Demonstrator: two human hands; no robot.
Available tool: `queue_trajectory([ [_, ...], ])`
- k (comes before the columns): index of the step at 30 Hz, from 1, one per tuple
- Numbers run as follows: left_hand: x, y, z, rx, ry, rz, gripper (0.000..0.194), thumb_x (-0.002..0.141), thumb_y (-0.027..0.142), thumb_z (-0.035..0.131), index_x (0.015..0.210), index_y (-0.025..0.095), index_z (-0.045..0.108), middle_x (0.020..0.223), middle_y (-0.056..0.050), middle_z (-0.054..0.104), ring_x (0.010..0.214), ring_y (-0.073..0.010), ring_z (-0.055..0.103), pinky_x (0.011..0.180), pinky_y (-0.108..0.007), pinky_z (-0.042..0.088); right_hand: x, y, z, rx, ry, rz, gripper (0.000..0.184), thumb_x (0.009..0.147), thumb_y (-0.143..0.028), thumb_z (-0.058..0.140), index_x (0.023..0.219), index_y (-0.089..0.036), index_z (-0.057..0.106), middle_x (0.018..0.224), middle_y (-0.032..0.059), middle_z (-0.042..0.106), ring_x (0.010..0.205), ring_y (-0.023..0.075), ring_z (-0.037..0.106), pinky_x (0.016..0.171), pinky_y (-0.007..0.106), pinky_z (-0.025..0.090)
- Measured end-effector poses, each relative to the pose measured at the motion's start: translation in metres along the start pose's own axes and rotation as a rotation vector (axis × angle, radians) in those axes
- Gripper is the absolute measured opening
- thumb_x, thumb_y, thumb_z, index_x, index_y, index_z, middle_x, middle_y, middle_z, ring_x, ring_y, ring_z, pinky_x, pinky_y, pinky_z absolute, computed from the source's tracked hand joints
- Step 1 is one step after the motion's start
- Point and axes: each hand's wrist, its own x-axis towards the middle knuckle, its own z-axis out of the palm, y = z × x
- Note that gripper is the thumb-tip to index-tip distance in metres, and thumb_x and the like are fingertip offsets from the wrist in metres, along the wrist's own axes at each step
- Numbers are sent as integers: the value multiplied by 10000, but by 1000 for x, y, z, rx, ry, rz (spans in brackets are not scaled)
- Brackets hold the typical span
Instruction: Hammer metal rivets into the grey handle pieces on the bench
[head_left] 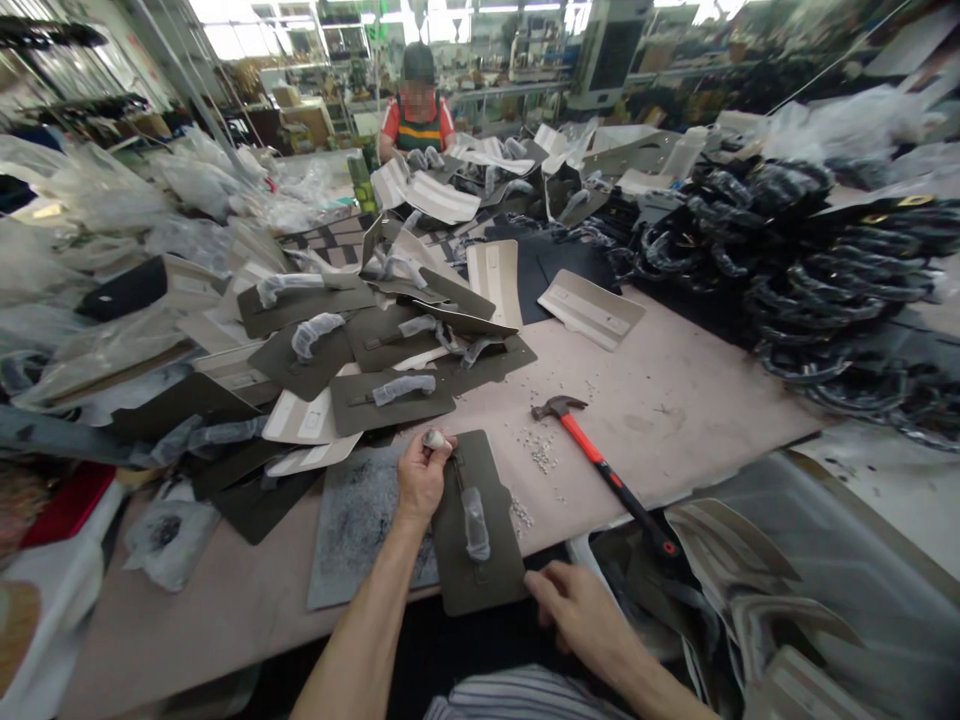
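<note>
Cluttered workbench [675, 400] all around: my left hand [421, 478] pinches a small pale piece at the top edge of the dark panel [476, 525], while my right hand [574, 605], fingers loosely curled, steadies its lower corner. I'd keep the panel flat; the hammer [600, 460] lies near.

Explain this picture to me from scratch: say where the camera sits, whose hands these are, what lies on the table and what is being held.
There is no machine here. One camera is worn on a person's head and looks forward and down, so the two bare arms coming from the bottom edge are that person's own. The left hand pinches a small pale object at the top edge of a dark flat panel that has a plastic-wrapped handle on it. The right hand rests at that panel's lower right corner and holds nothing that shows. On the pinkish table lie a red-handled hammer, a scatter of small pale bits and a pile of similar panels. Black straps are heaped on the right. Another person works at the far end.
</note>
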Motion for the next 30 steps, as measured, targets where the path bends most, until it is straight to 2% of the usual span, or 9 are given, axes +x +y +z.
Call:
queue_trajectory([
  [4, 1, -3, 0, 86, -3, 20, 255, 823, 350, 677, 992, 162, 646, 928, -71, 756, 885, -207, 713, 865, -342, 551, 32, -1, -68, -484, 571, -289, 355, 929, -435, 448, 1051, -163, 641, 951, 115, 691, 833, 236, 639, 761, 339, 452],
  [7, 2, -3, 0, 140, -14, 33, 221, 836, 341, 657, 975, 169, 657, 941, -72, 756, 889, -209, 710, 869, -345, 546, 59, -4, -101, -798, 744, -327, 338, 926, -373, 476, 1103, -118, 609, 1043, 164, 638, 943, 281, 590, 823, 370, 423],
  [11, 2, 3, 3, 184, -11, 30, 185, 829, 320, 647, 942, 174, 657, 910, -67, 758, 855, -216, 711, 825, -336, 548, 81, -4, -117, -967, 662, -215, 281, 918, -364, 519, 1039, -121, 590, 935, 144, 610, 862, 267, 570, 745, 346, 403],
  [14, -1, 7, 7, 274, 21, 73, 167, 832, 298, 635, 948, 180, 660, 878, -54, 753, 824, -211, 707, 778, -310, 539, 87, -8, -122, -841, 585, -129, 163, 901, -292, 529, 957, -144, 572, 914, 126, 602, 817, 232, 561, 694, 320, 381],
  [16, -3, 8, 9, 365, 27, 147, 166, 833, 260, 623, 980, 192, 663, 886, -51, 747, 824, -208, 701, 766, -296, 528, 88, -14, -125, -506, 482, -42, 68, 853, -235, 555, 865, -168, 550, 812, 74, 585, 726, 189, 541, 633, 291, 364],
  [19, -3, 7, 9, 479, -54, 266, 207, 823, 205, 610, 1023, 209, 664, 931, -59, 742, 863, -216, 693, 802, -304, 517, 84, -25, -123, 241, 169, 76, 104, 784, -239, 573, 747, -196, 486, 665, -5, 514, 568, 133, 475, 529, 254, 351],
  [21, 1, 7, 7, 476, -134, 284, 208, 824, 186, 596, 1017, 213, 666, 941, -58, 740, 884, -219, 691, 827, -313, 515, 78, -33, -115, 515, 11, 97, 124, 777, -275, 548, 729, -205, 457, 617, -38, 459, 489, 106, 413, 468, 237, 342],
  [26, 10, 9, 0, 321, -222, 200, 125, 830, 189, 579, 915, 206, 669, 862, -37, 742, 828, -206, 698, 768, -294, 525, 55, -63, -91, 606, 7, 1, 224, 839, -424, 526, 821, -224, 427, 590, -94, 356, 407, 73, 288, 379, 193, 252],
  [30, 5, 9, 2, 387, -249, 248, 161, 835, 195, 581, 957, 216, 684, 877, -40, 732, 835, -203, 684, 789, -293, 513, 33, -93, -84, 247, 218, -396, 369, 926, -569, 411, 801, -224, 447, 571, -71, 401, 444, 95, 370, 428, 217, 285],
])
